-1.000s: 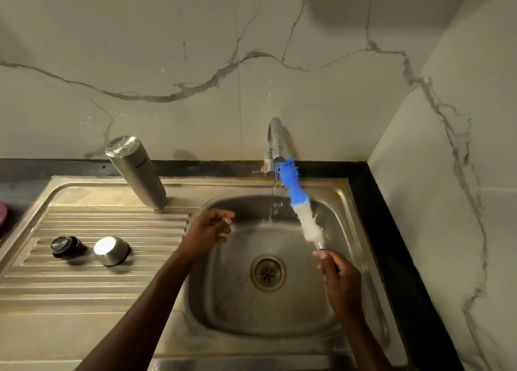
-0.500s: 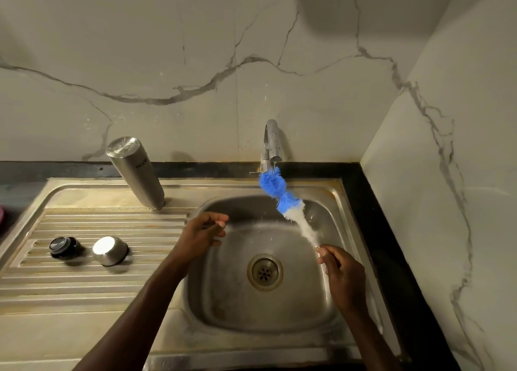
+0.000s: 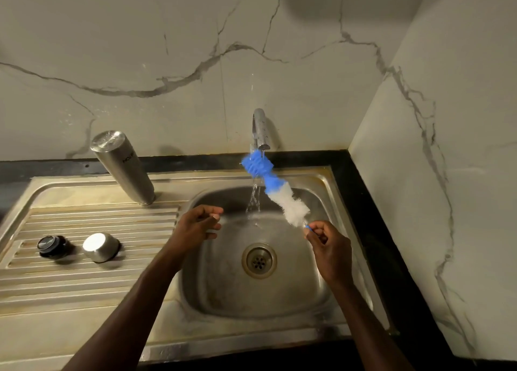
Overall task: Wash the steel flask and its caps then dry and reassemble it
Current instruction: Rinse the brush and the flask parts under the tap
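The steel flask [image 3: 124,168] stands upside down at the back of the drainboard. On the ribbed drainboard lie a black inner cap [image 3: 51,245] and a steel outer cap [image 3: 100,246], side by side. My right hand [image 3: 328,244] grips the handle of a blue and white bottle brush [image 3: 275,190] over the basin. The brush's blue tip sits under the tap [image 3: 260,131], where water runs. My left hand [image 3: 195,226] hovers at the basin's left rim with fingers loosely curled and holds nothing.
The steel sink basin [image 3: 218,292] has a round drain [image 3: 259,260] at its middle. Marble walls close the back and the right side. A black counter strip [image 3: 386,247] runs along the right of the sink.
The brush has swung under the running water, its blue tip moving left below the spout. Both hands stayed roughly where they were.
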